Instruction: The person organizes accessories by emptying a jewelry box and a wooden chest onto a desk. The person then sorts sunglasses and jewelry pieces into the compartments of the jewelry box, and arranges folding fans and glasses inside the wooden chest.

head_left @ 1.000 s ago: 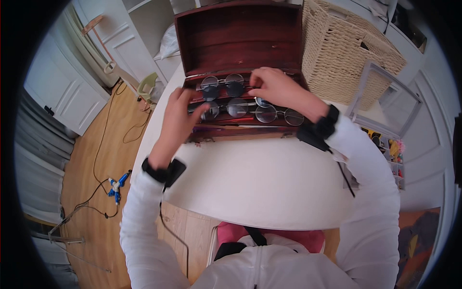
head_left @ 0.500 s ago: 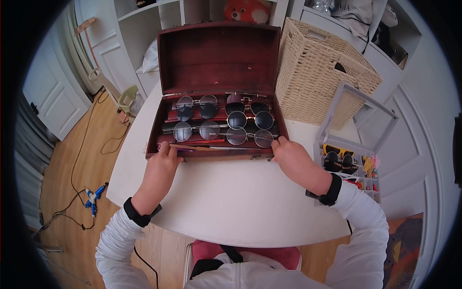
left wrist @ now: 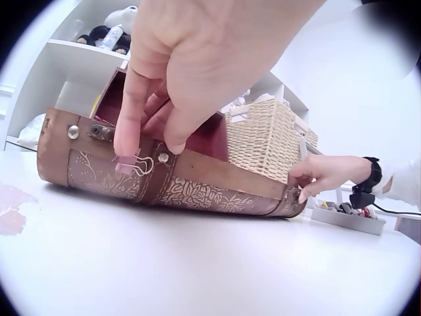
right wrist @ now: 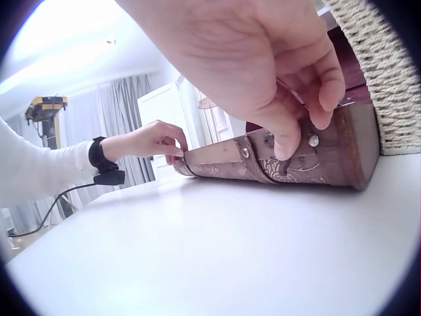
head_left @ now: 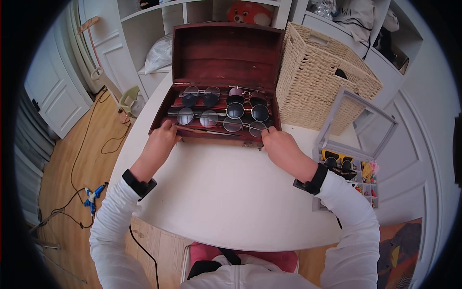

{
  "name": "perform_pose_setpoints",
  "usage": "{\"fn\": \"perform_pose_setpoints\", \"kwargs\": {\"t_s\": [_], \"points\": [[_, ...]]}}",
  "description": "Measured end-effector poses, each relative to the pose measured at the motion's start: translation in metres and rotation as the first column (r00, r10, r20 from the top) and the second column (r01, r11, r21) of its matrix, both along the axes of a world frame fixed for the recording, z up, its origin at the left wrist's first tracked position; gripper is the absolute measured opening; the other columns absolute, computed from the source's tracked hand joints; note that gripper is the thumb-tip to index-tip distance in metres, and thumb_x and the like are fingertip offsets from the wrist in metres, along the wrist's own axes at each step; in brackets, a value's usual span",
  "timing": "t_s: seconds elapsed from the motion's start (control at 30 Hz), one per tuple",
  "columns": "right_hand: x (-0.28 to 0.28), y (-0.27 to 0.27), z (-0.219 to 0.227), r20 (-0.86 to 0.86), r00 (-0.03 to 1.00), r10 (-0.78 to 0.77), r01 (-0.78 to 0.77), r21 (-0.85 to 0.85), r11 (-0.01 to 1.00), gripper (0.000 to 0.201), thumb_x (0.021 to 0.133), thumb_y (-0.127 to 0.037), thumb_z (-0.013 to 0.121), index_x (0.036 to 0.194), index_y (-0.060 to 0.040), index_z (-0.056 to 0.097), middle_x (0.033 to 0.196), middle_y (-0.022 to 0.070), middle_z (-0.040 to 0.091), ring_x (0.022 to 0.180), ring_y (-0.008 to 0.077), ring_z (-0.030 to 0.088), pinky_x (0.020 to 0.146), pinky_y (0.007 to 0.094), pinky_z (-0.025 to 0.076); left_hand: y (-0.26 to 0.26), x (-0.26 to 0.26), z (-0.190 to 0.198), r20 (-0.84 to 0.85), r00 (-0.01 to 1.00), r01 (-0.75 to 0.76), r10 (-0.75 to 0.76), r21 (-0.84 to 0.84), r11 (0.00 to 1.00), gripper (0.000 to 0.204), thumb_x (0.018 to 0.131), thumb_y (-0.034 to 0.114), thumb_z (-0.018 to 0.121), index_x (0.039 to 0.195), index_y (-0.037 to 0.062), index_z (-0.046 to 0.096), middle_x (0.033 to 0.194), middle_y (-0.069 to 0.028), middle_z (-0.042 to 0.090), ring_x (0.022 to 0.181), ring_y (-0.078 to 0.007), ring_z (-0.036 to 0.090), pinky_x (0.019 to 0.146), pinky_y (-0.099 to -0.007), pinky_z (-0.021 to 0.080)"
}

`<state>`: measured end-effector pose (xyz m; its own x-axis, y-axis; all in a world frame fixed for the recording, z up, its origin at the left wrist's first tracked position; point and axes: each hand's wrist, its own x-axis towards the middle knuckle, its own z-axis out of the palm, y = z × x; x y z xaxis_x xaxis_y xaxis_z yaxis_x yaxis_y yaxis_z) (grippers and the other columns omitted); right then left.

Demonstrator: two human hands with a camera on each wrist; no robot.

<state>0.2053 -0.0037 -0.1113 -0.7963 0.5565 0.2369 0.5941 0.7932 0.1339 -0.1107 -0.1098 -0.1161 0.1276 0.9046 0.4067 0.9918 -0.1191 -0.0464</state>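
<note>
An open dark red box (head_left: 226,55) with raised lid stands on the table. Several pairs of round glasses (head_left: 235,111) lie inside, some clear, some dark, and a thin stick (head_left: 207,131) lies along the front. My left hand (head_left: 160,144) grips the box's front wall near its left corner; my right hand (head_left: 287,153) grips it near the right corner. Thumbs press outside, with fingertips over the rim. In the left wrist view, a pink clip (left wrist: 135,164) shows by my left hand (left wrist: 210,52) on the patterned front (left wrist: 204,195).
A woven basket (head_left: 313,72) stands right of the box. A clear-lidded case (head_left: 378,192) with sunglasses and small items sits at the table's right. White shelves (head_left: 132,36) rise behind, with a bag (head_left: 160,54) on one. The white table (head_left: 216,192) extends in front.
Both hands came from above the glasses to the box's front corners, releasing the view of the glasses. Since then the box has shifted back, its left side most, with both hands on it.
</note>
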Motion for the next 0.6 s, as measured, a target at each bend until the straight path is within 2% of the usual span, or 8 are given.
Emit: {"fn": "perform_pose_setpoints", "kwargs": {"t_s": [0.1, 0.17, 0.2, 0.27, 0.6], "points": [[-0.008, 0.014, -0.001, -0.012, 0.999, -0.035, 0.035, 0.023, 0.999, 0.021, 0.071, 0.003, 0.057, 0.091, 0.0088, 0.057, 0.082, 0.0192, 0.06, 0.069, 0.028, 0.065, 0.056, 0.0334, 0.054, 0.019, -0.007, 0.0, 0.005, 1.0, -0.002, 0.002, 0.005, 1.0, 0.02, 0.078, 0.013, 0.064, 0.085, -0.0041, 0.055, 0.09, -0.0167, 0.053, 0.073, -0.0324, 0.06, 0.064, -0.0408, 0.05], [-0.014, 0.021, -0.001, 0.051, 0.99, -0.131, 0.134, -0.067, 0.989, 0.037, 0.073, -0.014, 0.07, 0.098, 0.0074, 0.054, 0.088, 0.0182, 0.058, 0.078, 0.0315, 0.063, 0.065, 0.037, 0.052, 0.025, -0.009, 0.0, 0.03, 1.0, 0.009, -0.009, 0.007, 1.0, 0.02, 0.078, 0.012, 0.064, 0.086, -0.0044, 0.056, 0.09, -0.017, 0.053, 0.074, -0.033, 0.06, 0.065, -0.0414, 0.05], [-0.015, 0.022, -0.002, 0.053, 0.991, -0.124, 0.127, -0.072, 0.989, 0.037, 0.073, -0.014, 0.07, 0.098, 0.0074, 0.054, 0.088, 0.0182, 0.058, 0.078, 0.0315, 0.063, 0.065, 0.037, 0.052, 0.027, -0.009, 0.0, 0.035, 0.999, 0.007, -0.007, -0.004, 1.0, 0.019, 0.078, 0.011, 0.064, 0.086, -0.0044, 0.056, 0.09, -0.0171, 0.053, 0.074, -0.0332, 0.06, 0.065, -0.0414, 0.05], [-0.015, 0.024, -0.003, -0.034, 0.997, -0.065, 0.066, 0.027, 0.997, 0.016, 0.071, 0.002, 0.057, 0.087, 0.0069, 0.059, 0.081, 0.0191, 0.061, 0.069, 0.0291, 0.065, 0.058, 0.0342, 0.054, 0.03, -0.013, 0.0, 0.041, 0.999, -0.005, 0.005, -0.016, 1.0, 0.019, 0.078, 0.011, 0.064, 0.086, -0.0044, 0.056, 0.09, -0.0172, 0.053, 0.075, -0.0333, 0.06, 0.066, -0.0414, 0.05], [-0.027, 0.03, -0.002, -0.028, 0.997, -0.073, 0.073, 0.034, 0.997, 0.012, 0.072, 0.0, 0.057, 0.083, 0.0047, 0.06, 0.078, 0.0183, 0.062, 0.07, 0.0289, 0.066, 0.06, 0.0344, 0.054, 0.051, -0.023, -0.007, 0.039, 0.999, -0.016, 0.015, 0.021, 1.0, 0.02, 0.079, 0.01, 0.063, 0.091, -0.0053, 0.055, 0.093, -0.0174, 0.053, 0.078, -0.0341, 0.06, 0.069, -0.0416, 0.05]]}}
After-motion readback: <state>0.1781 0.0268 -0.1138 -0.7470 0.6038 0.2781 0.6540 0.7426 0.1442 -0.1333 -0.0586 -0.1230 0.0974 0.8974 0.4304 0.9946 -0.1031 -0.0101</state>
